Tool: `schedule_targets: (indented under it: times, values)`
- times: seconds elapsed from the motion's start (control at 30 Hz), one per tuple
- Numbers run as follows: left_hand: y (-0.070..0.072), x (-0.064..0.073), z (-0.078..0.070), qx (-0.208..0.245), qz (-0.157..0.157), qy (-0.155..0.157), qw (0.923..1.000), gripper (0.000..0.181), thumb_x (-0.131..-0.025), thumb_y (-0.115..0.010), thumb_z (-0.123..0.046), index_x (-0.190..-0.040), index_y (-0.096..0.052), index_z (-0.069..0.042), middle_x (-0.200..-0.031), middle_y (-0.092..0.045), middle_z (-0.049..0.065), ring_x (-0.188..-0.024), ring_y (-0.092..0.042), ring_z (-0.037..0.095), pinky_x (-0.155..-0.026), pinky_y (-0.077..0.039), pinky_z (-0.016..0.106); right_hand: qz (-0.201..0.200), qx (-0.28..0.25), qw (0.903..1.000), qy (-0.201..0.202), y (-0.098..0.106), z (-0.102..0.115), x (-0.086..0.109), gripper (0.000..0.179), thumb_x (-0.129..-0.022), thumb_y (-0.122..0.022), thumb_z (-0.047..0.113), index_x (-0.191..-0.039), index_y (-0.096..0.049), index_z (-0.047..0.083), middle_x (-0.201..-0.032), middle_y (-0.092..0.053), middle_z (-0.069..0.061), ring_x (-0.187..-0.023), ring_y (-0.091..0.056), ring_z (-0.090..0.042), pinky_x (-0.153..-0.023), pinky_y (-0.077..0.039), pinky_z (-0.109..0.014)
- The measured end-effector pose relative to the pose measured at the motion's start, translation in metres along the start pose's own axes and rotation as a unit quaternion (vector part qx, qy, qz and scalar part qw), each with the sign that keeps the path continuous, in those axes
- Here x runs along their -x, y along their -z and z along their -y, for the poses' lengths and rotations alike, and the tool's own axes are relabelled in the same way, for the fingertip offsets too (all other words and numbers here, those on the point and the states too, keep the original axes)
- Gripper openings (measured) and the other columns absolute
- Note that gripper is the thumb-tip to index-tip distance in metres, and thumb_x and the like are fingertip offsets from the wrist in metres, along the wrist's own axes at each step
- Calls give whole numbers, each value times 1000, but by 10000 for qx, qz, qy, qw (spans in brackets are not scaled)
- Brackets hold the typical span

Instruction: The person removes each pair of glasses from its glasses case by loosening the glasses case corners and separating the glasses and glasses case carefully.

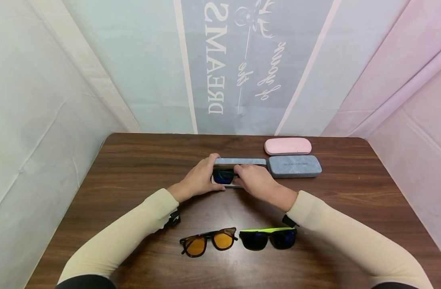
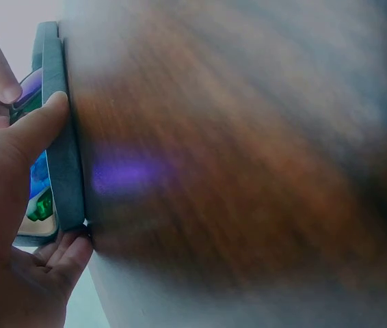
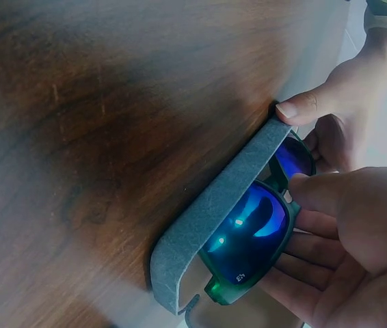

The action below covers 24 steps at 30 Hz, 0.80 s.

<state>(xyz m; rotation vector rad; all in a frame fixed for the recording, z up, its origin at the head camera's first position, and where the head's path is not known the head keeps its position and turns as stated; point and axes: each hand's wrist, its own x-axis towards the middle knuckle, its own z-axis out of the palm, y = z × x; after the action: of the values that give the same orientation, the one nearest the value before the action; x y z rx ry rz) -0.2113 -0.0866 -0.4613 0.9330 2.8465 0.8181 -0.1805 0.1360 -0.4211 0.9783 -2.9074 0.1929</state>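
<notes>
A blue-grey glasses case (image 1: pixel 240 161) lies with its lid up near the far side of the table. My left hand (image 1: pixel 198 178) grips its left end, with the thumb over the front wall (image 2: pixel 63 150) in the left wrist view. Between thumb and fingers my right hand (image 1: pixel 258 181) pinches a pair of dark green-framed sunglasses (image 3: pixel 251 229) with blue mirrored lenses, near the bridge. The sunglasses sit partly within the case, lenses facing me. In the head view, my right hand covers their right part.
Right of the open case stand a closed blue-grey case (image 1: pixel 295 167) and, behind it, a closed pink case (image 1: pixel 288 146). Nearer me lie amber-lensed glasses (image 1: pixel 224 240) and black sunglasses with lime temples (image 1: pixel 255 241). Fabric curtains (image 1: pixel 151 72) border the wooden table (image 1: pixel 343 208).
</notes>
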Motion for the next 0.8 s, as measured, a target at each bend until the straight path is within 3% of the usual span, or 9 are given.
schedule_targets:
  times: [0.3,0.8]
  values:
    - [-2,0,2,-8,11,52,10000,97,-79,-88,-43,-148,-32,-5,-126,-56,12,-113,-56,27,-95,-49,44,-127,136,9998,39,-3,1,-1,18,-95,-74,18,-88,-60,11,-67,-52,1,-56,-56,-15,-49,-47,-31]
    - [-5,0,4,13,-99,-80,9999,93,-79,-88,-43,-144,-33,-7,-124,-56,9,-110,-56,24,-94,-50,42,-299,254,9992,-116,-2,6,-1,18,-95,-75,17,-83,-62,13,-69,-58,0,-61,-62,-19,-51,-50,-35]
